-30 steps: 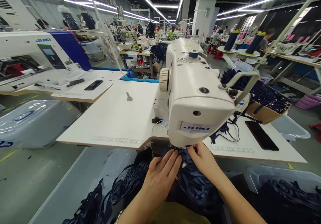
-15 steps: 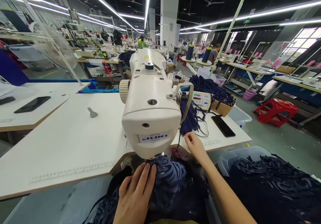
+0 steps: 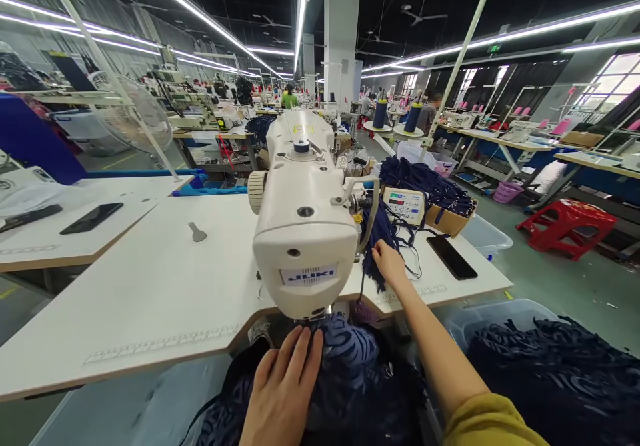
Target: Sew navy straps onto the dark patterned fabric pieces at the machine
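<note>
Red stool point(image 3: 575, 221) (purple bin point(image 3: 507, 193) farther back)

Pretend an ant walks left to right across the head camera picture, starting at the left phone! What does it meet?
Flat black left phone, small flat grey metal piece, big white sewing machine, bare right hand at dark navy fabric strips, flat black right phone, red plastic stool.
</note>
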A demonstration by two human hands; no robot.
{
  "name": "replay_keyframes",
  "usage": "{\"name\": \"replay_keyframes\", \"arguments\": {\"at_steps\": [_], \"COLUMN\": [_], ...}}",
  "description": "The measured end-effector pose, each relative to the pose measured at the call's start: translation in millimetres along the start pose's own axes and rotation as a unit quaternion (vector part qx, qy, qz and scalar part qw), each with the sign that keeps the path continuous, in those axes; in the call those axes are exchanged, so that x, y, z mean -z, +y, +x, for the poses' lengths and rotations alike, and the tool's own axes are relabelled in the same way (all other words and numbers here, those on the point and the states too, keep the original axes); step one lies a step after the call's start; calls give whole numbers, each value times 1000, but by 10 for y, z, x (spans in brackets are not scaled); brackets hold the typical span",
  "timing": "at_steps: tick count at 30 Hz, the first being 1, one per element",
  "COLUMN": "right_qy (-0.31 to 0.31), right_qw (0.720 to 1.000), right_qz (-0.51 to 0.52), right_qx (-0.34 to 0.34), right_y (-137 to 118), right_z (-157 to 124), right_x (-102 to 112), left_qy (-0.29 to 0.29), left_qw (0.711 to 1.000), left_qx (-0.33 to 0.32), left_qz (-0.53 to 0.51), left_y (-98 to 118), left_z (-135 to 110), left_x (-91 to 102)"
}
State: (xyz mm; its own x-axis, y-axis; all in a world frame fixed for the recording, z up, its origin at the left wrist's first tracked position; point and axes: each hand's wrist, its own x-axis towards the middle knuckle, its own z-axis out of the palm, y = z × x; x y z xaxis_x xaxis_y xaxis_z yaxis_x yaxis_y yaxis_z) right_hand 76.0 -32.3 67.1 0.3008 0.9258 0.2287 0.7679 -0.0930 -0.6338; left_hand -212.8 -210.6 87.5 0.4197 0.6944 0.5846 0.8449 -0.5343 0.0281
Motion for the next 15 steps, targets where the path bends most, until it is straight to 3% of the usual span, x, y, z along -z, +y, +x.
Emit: {"name": "replay_keyframes", "arguments": {"at_steps": [3,7,12,15], "right_qy": [-7,7,31,7], "right_qw": [998,990,970,935], "right_qz": [63,142,241,354], "right_qx": [11,-3,-7,-33], "right_y": [71,207,248,137], "right_z": [-46,-244,-455,-577], "right_x": [187,384,480,485], "left_qy": [10,33,-51,-86], "left_qw": [997,989,980,978], "left_qx": [-66,-144,-191,-180], "left_qz": [26,-32,34,56], "left_y": [-63,-129,-136,-107], "left_z": [57,127,119,108], "left_x": [29,138,333,401]}}
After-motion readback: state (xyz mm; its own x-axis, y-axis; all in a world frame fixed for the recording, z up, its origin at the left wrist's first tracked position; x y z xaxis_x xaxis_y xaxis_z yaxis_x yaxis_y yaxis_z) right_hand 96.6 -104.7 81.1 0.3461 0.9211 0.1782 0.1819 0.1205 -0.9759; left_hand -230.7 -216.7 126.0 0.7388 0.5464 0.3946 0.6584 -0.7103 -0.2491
